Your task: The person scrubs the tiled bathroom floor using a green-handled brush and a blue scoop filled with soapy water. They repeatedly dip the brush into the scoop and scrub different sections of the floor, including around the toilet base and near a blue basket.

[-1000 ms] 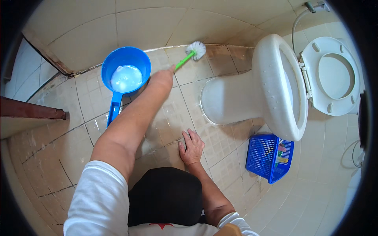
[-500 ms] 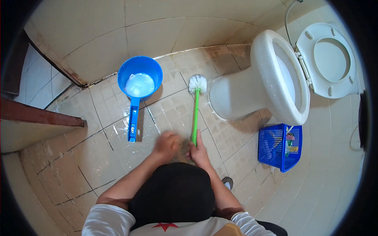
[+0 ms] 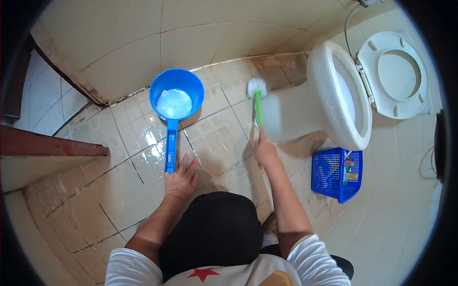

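Green brush: was clenched in the right hand, long axis directed forward and slightly left, bristles near the toilet. Left hand: was spread beside the dipper's handle, nothing grasped; contact could not be told.

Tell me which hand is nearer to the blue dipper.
Left. The left hand is right by the handle end of the blue dipper; the right hand is farther off, to its right, gripping the green-handled brush.
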The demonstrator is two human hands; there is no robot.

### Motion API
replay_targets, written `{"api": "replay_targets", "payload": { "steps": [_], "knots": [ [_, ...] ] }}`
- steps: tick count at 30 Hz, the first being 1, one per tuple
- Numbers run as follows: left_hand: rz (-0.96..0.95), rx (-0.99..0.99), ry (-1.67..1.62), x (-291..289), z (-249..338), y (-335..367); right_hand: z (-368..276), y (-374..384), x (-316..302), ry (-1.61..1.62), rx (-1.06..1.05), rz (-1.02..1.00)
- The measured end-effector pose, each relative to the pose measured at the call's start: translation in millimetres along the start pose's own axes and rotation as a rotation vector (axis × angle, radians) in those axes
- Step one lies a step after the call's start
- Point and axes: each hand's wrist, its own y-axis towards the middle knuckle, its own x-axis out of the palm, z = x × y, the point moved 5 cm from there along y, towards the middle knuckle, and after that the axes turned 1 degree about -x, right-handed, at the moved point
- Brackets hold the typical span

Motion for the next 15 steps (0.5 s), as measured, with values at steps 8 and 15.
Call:
{"api": "replay_targets", "payload": {
  "steps": [8, 15],
  "knots": [
    [-0.035, -0.010, -0.007, -12, 13, 6, 30, -11, 16, -0.094, -0.202, 0.116],
    [0.014, 0.018, 0.025, 3, 2, 3, -64, 46, 9, 0.056, -0.227, -0.012]
  ]
}}
